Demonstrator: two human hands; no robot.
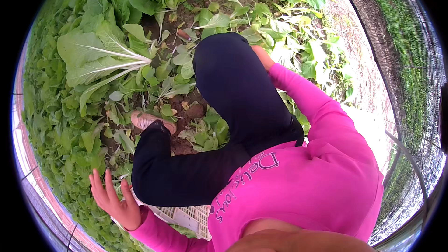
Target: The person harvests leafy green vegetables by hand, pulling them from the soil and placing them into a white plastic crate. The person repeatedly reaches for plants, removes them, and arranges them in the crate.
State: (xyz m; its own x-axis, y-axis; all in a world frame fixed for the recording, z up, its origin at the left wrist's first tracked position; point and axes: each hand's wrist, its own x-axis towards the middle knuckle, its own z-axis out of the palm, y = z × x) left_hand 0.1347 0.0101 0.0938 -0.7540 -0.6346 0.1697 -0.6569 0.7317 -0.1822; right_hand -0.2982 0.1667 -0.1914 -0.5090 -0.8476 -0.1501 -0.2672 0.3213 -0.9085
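My left hand (114,201) is held out at the lower left with its fingers spread and nothing in it. Around it are the leaves of a dense bed of leafy greens (60,135). My right hand (263,58) reaches down beyond my raised knee, which hides its fingers, so what it holds or touches cannot be seen. Pale cabbage-like leaves (280,51) lie close to that hand. At the upper left, a large head of leafy greens (107,58) lies tilted, its white stalks meeting at a pale base that points right.
A white slatted plastic crate (203,220) is partly visible behind my bent leg. My shoe (154,122) stands on brown soil (184,143) among scattered leaves. Dark netting (396,65) curves along the right side, with a thin grey pipe (413,163) in front.
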